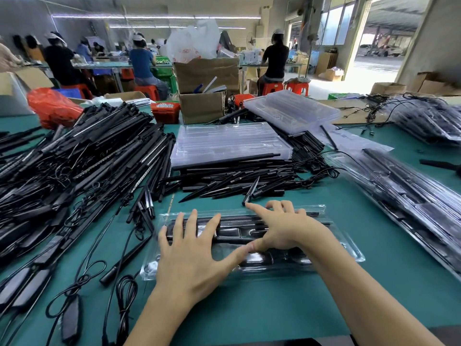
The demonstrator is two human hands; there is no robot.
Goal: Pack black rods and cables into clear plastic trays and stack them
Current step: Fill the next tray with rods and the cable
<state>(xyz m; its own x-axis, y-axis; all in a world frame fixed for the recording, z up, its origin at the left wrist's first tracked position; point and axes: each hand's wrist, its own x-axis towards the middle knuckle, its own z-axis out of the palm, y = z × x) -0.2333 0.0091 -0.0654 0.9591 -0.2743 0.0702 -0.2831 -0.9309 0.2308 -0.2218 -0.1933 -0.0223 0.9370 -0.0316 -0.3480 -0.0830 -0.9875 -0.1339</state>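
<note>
Clear plastic tray (349,253) lay on the green table (249,308), near the front edge, packed with black rods and cables; contents blurred, individual pieces not separable. Left hand (192,255) rested flat on the tray's left half, fingers straight and spread, grasping nothing. Right hand (279,226) pressed on the middle, fingers extended, thumb tip meeting the left thumb; palm side hidden. Behind the tray: loose black spikes (237,186), then a stack of empty trays (229,143). Left: large heap of black rods (82,156) with cables, cut off by the frame. Right: filled trays (411,193), smeared by blur.
</note>
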